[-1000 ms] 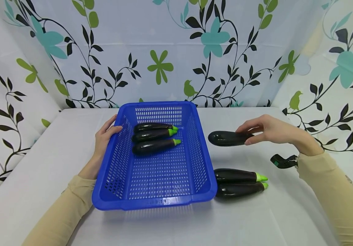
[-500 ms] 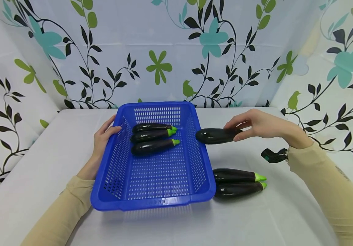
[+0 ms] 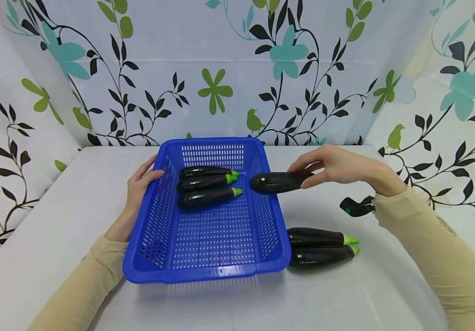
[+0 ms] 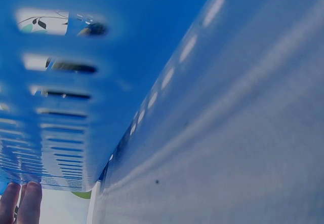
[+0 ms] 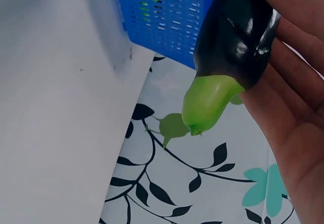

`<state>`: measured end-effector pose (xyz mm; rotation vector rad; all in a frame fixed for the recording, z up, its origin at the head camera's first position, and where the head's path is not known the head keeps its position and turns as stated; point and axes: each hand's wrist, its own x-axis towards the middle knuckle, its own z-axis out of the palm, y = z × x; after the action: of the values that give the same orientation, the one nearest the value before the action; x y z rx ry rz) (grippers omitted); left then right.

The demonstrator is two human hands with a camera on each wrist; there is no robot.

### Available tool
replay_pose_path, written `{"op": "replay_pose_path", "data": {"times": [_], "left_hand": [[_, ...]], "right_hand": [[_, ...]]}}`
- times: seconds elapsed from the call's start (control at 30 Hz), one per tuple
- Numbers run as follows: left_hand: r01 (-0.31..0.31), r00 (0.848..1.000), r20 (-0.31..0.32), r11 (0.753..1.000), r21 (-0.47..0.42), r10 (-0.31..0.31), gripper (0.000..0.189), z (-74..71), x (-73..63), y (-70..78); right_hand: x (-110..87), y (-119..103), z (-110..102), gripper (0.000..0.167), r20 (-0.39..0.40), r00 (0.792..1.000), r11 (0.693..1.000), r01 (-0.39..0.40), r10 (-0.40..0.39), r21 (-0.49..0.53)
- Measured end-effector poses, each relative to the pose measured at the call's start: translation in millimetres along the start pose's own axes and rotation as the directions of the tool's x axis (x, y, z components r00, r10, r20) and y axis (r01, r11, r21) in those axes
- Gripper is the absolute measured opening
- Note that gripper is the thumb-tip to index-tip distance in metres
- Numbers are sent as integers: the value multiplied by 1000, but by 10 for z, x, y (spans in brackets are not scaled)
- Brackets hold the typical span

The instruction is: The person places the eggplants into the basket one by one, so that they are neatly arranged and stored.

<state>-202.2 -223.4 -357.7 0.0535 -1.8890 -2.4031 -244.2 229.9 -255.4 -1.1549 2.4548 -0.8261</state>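
My right hand (image 3: 336, 166) grips a dark, glossy eggplant (image 3: 272, 183) near its stem end, with the rounded end over the right rim of a blue plastic basket (image 3: 204, 274). Its green cap, hidden by the fingers in the head view, shows in the right wrist view below the dark body (image 5: 235, 41). On the basket's left side, my left hand (image 3: 139, 191) holds the rim. Fingers (image 4: 31, 201) lie by the slotted wall in the left wrist view. Inside the basket, three eggplants (image 3: 206, 198) lie side by side toward the back, green caps to the right.
Two more eggplants (image 3: 320, 255) lie together on the white tabletop (image 3: 324, 299), close against the basket's right side. A patterned curtain (image 3: 229, 110) with leaves and flowers hangs behind the table. A black device (image 3: 357, 207) is strapped at the right wrist.
My right hand has carried the eggplant leftward, from beside the basket to over its right rim. The left hand and the basket stay in place.
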Motion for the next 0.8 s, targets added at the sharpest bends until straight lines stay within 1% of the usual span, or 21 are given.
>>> {"op": "replay_pose_path", "data": {"times": [0.2, 0.4, 0.57, 0.8], "left_hand": [[-2, 1000, 2, 1000, 1, 2, 57, -2, 5, -2], [-11, 1000, -7, 1000, 6, 11, 57, -8, 10, -6], [-6, 1000, -15, 1000, 19, 6, 57, 0, 16, -2], [-5, 1000, -13, 1000, 14, 5, 57, -6, 18, 0]], "right_hand": [[89, -52, 26, 38, 14, 1000, 1000, 5, -6, 6], [221, -156, 50, 37, 41, 997, 998, 59, -59, 12], [347, -232, 57, 34, 64, 992, 994, 113, -113, -3], [526, -398, 49, 32, 98, 986, 990, 137, -134, -18]]}}
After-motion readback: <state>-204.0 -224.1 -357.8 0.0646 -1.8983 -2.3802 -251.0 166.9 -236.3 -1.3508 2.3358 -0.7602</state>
